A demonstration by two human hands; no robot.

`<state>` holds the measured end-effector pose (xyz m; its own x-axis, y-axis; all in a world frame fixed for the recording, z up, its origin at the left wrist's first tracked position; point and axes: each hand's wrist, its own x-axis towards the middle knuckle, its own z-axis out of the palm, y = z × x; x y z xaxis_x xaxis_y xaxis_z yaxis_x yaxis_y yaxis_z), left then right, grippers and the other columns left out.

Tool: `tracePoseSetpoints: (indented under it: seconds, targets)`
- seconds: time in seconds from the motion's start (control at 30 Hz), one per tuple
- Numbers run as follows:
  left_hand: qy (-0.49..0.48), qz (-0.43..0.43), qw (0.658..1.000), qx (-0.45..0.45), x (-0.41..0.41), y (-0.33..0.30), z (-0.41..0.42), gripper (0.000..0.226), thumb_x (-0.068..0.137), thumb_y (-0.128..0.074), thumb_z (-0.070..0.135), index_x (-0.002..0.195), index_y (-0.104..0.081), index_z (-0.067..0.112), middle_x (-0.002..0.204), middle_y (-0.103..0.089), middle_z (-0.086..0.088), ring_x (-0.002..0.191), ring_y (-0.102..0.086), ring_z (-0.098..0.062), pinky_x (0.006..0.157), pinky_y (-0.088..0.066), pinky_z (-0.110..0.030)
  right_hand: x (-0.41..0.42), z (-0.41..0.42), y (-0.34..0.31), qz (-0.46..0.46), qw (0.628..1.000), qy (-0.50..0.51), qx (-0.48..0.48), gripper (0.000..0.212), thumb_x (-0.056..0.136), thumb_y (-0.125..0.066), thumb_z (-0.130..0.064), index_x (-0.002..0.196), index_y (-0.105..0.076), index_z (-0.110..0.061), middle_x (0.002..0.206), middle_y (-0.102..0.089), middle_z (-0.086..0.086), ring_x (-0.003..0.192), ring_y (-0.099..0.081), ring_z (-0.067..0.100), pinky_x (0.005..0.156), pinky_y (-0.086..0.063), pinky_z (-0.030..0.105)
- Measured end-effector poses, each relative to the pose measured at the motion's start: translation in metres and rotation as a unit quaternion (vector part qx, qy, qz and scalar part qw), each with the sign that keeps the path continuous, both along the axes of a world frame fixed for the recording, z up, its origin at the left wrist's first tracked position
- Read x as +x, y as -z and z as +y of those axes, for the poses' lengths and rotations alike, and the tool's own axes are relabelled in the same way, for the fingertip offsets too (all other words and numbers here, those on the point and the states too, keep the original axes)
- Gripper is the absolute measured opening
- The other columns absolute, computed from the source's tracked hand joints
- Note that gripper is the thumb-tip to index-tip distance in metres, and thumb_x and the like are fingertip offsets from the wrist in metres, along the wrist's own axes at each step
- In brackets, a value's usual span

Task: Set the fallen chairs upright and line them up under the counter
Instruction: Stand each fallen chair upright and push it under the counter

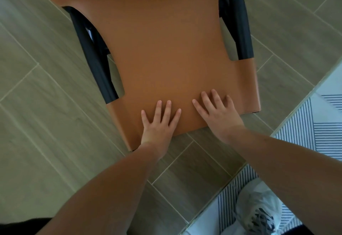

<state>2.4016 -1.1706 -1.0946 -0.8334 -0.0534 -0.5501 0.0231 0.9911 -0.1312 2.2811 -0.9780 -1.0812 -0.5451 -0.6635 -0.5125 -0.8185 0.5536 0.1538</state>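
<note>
Grey-green wood-look floor tiles (46,105) ran diagonally under everything, with a white rug striped in dark blue (303,133) at the near right. On that rug sat a white laced trainer (259,214), partly covered by the right forearm.

Tan leather chair with a black metal frame (166,53) filled the middle and far part of the view, its broad tan panel facing the camera. Which panel this was, back or seat, could not be settled; from the way it spread along the floor, the chair looked to be lying down rather than standing.

Left hand (157,122) lay flat on the near edge of the panel, fingers straight and spread, gripping nothing. Right hand (218,112) lay just beside it, to the right, also flat with fingers spread, palm on the leather. Thumbs were not clearly visible on either; whether they hooked under the edge could not be told.

Judgement: both palms were set at the near edge to find purchase before lifting or tipping the chair up.

Hidden: chair legs, the far end cut off by the frame top, any counter, any other chairs.
</note>
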Motion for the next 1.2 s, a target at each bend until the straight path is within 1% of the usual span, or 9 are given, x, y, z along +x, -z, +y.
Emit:
tracePoseSetpoints:
  seconds: [0.13, 0.27, 0.4, 0.5, 0.67, 0.83, 0.97, 1.07, 1.2]
  targets:
    - [0.015, -0.031, 0.999, 0.024, -0.002, -0.016, -0.009, 0.135, 0.079, -0.074, 0.024, 0.136, 0.048, 0.026, 0.147, 0.046, -0.013, 0.133, 0.040, -0.041, 0.106, -0.007, -0.076, -0.006, -0.005, -0.020, 0.002, 0.999, -0.031, 0.023, 0.083, 0.098, -0.043, -0.030, 0.151, 0.020, -0.019, 0.158, 0.006, 0.016, 0.145, -0.006, 0.042, 0.101, -0.037, 0.055]
    - [0.013, -0.044, 0.999, 0.024, -0.003, -0.047, -0.014, 0.134, 0.081, -0.073, 0.027, 0.133, 0.051, 0.027, 0.144, 0.049, -0.012, 0.130, 0.044, -0.039, 0.108, -0.006, -0.075, -0.004, -0.007, -0.055, -0.003, 0.999, -0.040, 0.029, 0.076, 0.100, -0.038, -0.030, 0.153, 0.016, -0.019, 0.160, 0.005, 0.015, 0.146, -0.007, 0.040, 0.101, -0.038, 0.053]
    - [0.006, -0.060, 0.997, 0.039, -0.004, -0.099, -0.023, 0.129, 0.085, -0.069, 0.027, 0.132, 0.051, 0.030, 0.148, 0.047, -0.009, 0.139, 0.035, -0.039, 0.108, -0.007, -0.074, -0.002, -0.016, -0.111, -0.011, 0.999, -0.026, 0.025, 0.077, 0.100, -0.042, -0.030, 0.154, 0.011, -0.019, 0.160, 0.001, 0.015, 0.145, -0.011, 0.040, 0.097, -0.043, 0.050]
    - [-0.007, -0.086, 0.995, 0.045, -0.011, -0.150, -0.030, 0.125, 0.086, -0.066, 0.020, 0.134, 0.048, 0.034, 0.148, 0.048, -0.005, 0.142, 0.033, -0.037, 0.108, -0.009, -0.074, -0.004, -0.024, -0.160, -0.021, 0.999, -0.025, 0.030, 0.082, 0.097, -0.048, -0.028, 0.154, 0.011, -0.018, 0.159, 0.001, 0.015, 0.144, -0.012, 0.040, 0.092, -0.046, 0.048]
    - [-0.045, -0.129, 0.988, 0.070, -0.034, -0.238, -0.045, 0.109, 0.092, -0.055, 0.017, 0.137, 0.041, 0.042, 0.147, 0.047, 0.005, 0.144, 0.030, -0.034, 0.107, -0.012, -0.075, -0.020, -0.040, -0.240, -0.033, 0.999, -0.003, 0.027, 0.086, 0.096, -0.051, -0.028, 0.154, 0.011, -0.020, 0.157, -0.001, 0.013, 0.142, -0.014, 0.039, 0.098, -0.043, 0.053]
    - [-0.074, -0.168, 0.980, 0.070, -0.067, -0.330, -0.062, 0.116, 0.088, -0.058, 0.006, 0.139, 0.039, 0.046, 0.150, 0.046, 0.010, 0.146, 0.028, -0.032, 0.110, -0.012, -0.073, -0.050, -0.063, -0.318, -0.050, 0.998, 0.001, 0.037, 0.095, 0.090, -0.059, -0.025, 0.154, 0.012, -0.022, 0.155, -0.001, 0.013, 0.140, -0.014, 0.041, 0.102, -0.039, 0.056]
    - [-0.093, -0.183, 0.976, 0.068, -0.092, -0.391, -0.076, 0.119, 0.088, -0.058, -0.001, 0.139, 0.038, 0.049, 0.152, 0.043, 0.013, 0.147, 0.025, -0.029, 0.113, -0.014, -0.070, -0.080, -0.082, -0.378, -0.073, 0.996, -0.007, 0.054, 0.102, 0.086, -0.064, -0.019, 0.154, 0.012, -0.022, 0.155, -0.002, 0.011, 0.138, -0.018, 0.039, 0.097, -0.043, 0.052]
    - [-0.103, -0.184, 0.975, 0.065, -0.108, -0.429, -0.086, 0.124, 0.086, -0.058, -0.008, 0.138, 0.037, 0.051, 0.153, 0.041, 0.015, 0.149, 0.020, -0.030, 0.113, -0.020, -0.067, -0.098, -0.092, -0.411, -0.076, 0.996, -0.017, 0.042, 0.094, 0.089, -0.058, -0.016, 0.155, 0.008, -0.021, 0.157, -0.005, 0.011, 0.136, -0.021, 0.039, 0.091, -0.046, 0.050]
    - [-0.115, -0.176, 0.975, 0.069, -0.132, -0.475, -0.102, 0.117, 0.089, -0.054, -0.005, 0.138, 0.034, 0.054, 0.158, 0.032, 0.014, 0.151, 0.011, -0.031, 0.113, -0.026, -0.063, -0.125, -0.109, -0.449, -0.077, 0.997, -0.017, 0.026, 0.083, 0.094, -0.049, -0.016, 0.155, 0.006, -0.023, 0.156, -0.009, 0.010, 0.132, -0.025, 0.037, 0.080, -0.045, 0.046]
